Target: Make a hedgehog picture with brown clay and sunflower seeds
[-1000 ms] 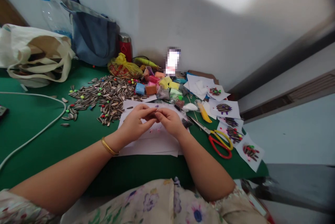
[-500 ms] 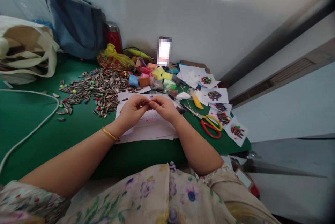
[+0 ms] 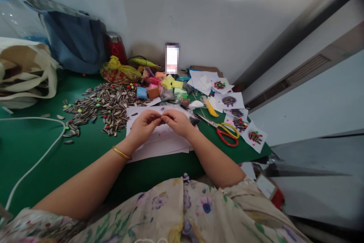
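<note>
My left hand (image 3: 145, 126) and my right hand (image 3: 178, 122) meet fingertip to fingertip over white paper sheets (image 3: 162, 147). Both are closed in a pinch, and whatever lies between the fingers is too small and hidden to name. A lone sunflower seed (image 3: 134, 114) rests on the paper left of my left hand. Beyond it spreads a big heap of striped sunflower seeds (image 3: 113, 102) dotted with small coloured balls. Right of my right hand lie scissors (image 3: 218, 125) with red and yellow handles, blades slightly apart.
Coloured clay packets (image 3: 153, 92) sit behind the hands, near a lit phone (image 3: 171, 59). Small papers bearing seed pieces (image 3: 254, 137) line the right edge. A yellow cutter (image 3: 211, 107) lies beyond the scissors. A white cable (image 3: 36, 161), cloth bags (image 3: 75, 40) and a red flask (image 3: 116, 49) occupy the left.
The camera view has shifted slightly, so the background sits a little further left. My hands stay pinched together over the paper, with hardly any movement.
</note>
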`<state>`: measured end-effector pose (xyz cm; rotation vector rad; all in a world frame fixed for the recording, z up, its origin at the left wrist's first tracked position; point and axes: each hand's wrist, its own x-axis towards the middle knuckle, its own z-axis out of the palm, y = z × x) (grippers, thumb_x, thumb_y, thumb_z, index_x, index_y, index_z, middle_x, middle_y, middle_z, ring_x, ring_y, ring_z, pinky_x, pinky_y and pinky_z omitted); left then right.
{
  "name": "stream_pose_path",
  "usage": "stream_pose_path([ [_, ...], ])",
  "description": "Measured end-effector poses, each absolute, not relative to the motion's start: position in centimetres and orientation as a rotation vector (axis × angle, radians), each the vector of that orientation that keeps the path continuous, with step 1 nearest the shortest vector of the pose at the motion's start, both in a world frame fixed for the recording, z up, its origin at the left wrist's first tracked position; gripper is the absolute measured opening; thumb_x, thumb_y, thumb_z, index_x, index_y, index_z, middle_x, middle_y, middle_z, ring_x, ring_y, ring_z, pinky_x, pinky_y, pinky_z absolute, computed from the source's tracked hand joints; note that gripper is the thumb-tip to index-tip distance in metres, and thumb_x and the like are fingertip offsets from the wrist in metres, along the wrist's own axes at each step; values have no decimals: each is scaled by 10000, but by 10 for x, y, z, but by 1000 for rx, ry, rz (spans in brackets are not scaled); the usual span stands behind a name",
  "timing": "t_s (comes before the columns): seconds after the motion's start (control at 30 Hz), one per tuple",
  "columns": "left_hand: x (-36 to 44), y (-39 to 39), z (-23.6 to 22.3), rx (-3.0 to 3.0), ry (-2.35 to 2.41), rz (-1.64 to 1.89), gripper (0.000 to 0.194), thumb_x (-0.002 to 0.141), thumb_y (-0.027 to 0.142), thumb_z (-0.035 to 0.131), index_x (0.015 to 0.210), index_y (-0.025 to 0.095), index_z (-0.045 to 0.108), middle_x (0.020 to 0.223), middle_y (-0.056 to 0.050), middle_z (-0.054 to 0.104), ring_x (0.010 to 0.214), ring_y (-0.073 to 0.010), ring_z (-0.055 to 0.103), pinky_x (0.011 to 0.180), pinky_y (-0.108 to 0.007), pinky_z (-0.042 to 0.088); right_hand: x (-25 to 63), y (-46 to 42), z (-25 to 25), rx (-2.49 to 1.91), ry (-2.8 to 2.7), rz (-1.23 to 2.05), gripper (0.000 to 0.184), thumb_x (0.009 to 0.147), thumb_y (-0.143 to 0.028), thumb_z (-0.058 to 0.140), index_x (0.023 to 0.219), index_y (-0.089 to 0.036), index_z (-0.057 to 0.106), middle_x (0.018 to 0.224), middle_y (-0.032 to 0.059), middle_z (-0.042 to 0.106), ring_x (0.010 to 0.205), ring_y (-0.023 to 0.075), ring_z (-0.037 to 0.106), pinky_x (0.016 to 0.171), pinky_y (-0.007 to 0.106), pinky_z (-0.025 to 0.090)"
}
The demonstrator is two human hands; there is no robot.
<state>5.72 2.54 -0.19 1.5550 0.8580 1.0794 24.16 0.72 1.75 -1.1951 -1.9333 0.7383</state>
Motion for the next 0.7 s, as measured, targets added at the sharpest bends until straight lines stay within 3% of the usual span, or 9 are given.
stream_pose_path([
  [0.37, 52, 20, 6, 1781, 898, 1061, 181, 854, 339, 645, 968, 200, 636, 960, -49, 616, 901, -178, 640, 805, -335, 557, 237, 0, 16, -1238, -1851, 709, 208, 921, -326, 545, 932, -198, 709, 873, 25, 691, 802, 159, 607, 735, 260, 449],
  [0.53, 52, 22, 3, 1655, 905, 1052, 169, 843, 342, 653, 900, 192, 600, 875, -26, 617, 808, -166, 654, 753, -334, 570, 235, -2, 18, -1214, -1841, 720, 226, 936, -315, 518, 925, -201, 714, 903, 30, 706, 849, 168, 621, 767, 272, 465],
  [0.7, 52, 23, -1, 1649, 944, 1102, 296, 845, 309, 640, 1120, 206, 595, 1001, -46, 620, 865, -169, 666, 792, -347, 580, 232, 0, 17, -1181, -1792, 821, 196, 906, -332, 581, 963, -200, 713, 911, 30, 712, 799, 160, 617, 712, 262, 469],
])
